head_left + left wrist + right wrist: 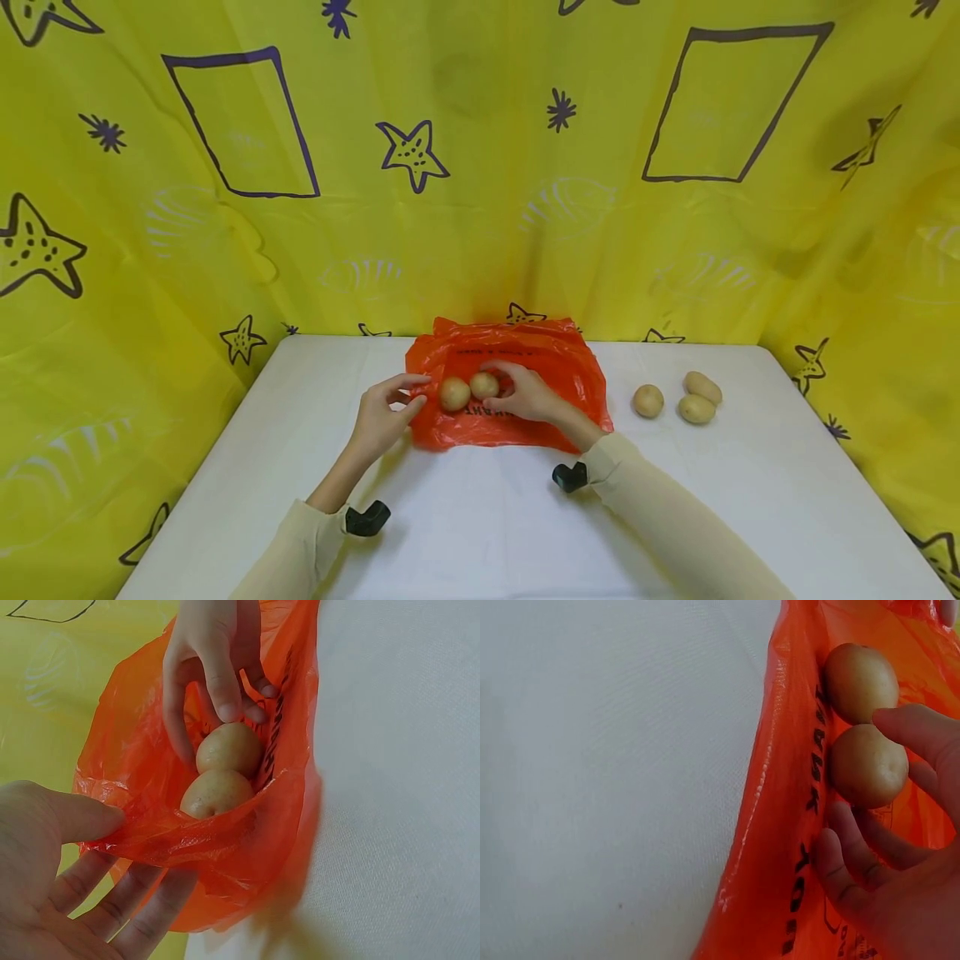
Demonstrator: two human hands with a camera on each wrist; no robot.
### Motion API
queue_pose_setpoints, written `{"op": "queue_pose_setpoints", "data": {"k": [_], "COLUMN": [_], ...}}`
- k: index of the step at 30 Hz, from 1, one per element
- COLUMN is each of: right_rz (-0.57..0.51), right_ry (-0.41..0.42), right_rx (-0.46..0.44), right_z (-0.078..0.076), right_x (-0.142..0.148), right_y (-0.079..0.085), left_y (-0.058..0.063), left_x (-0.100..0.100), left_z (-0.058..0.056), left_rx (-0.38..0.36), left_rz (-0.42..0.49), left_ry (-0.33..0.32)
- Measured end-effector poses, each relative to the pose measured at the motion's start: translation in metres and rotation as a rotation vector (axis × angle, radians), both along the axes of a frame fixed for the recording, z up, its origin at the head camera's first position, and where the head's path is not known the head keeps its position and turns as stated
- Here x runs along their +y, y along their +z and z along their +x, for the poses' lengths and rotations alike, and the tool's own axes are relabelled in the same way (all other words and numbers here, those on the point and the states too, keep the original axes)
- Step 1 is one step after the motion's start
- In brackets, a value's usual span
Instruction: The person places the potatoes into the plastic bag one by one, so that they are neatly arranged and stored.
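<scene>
A red plastic bag point(525, 429) with black lettering lies spread on the table, its mouth held up on the left. Inside it, two round potatoes point(454, 394) point(217, 793) sit side by side, touching. My left hand point(382, 417) pinches the bag's left rim, thumb on the inner side and fingers behind the plastic. Over the bag, my right hand point(528, 393) is spread loosely around the nearer potato point(868, 766). Its thumb point(911, 727) lies close against that potato; the other fingers are slightly bent and not closed round it.
Three more potatoes point(648, 401) point(697, 408) point(702, 387) lie on the white table point(480, 533) to the right of the bag. Yellow curtain point(480, 250) with drawn stars hangs behind and at both sides. Each sleeve carries a black wrist mount point(367, 518).
</scene>
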State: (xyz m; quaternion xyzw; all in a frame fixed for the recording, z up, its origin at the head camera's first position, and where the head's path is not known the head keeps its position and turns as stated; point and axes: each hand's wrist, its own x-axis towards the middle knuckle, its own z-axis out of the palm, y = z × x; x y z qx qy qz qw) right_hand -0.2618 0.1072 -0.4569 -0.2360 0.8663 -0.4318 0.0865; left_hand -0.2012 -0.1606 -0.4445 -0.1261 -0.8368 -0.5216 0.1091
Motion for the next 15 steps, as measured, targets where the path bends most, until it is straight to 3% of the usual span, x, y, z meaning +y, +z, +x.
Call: {"op": "queue_pose_setpoints", "data": {"k": [15], "right_rz": [-0.046], "right_ry": [0.045], "right_rx": [0.022], "right_z": [0.012], "right_x": [0.006], "right_y": [0.011], "left_y": [0.0], "left_x": [0.001], "left_z": [0.0], "left_rx": [-0.025], "left_rz": [0.001], "left_ry": [0.006]}}
